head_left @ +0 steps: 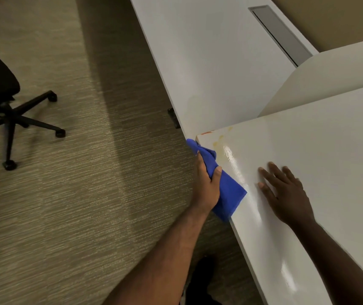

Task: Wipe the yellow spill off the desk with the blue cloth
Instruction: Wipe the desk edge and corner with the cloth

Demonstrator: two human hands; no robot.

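My left hand (207, 183) is shut on the blue cloth (226, 194), holding it bunched against the left edge of the white desk (321, 155). Part of the cloth hangs past the edge, and its upper end reaches toward the desk corner. A faint yellow spill (218, 142) stains the desk near that corner, just right of the cloth's upper end. A wet, shiny streak runs along the edge beside the cloth. My right hand (286, 194) lies flat on the desk, fingers spread, to the right of the cloth.
A second white desk (209, 62) with a grey cable slot (281, 34) stretches away beyond the corner. A curved white divider (330, 78) stands between the desks. A black office chair (2, 100) on castors stands on the carpet at the left.
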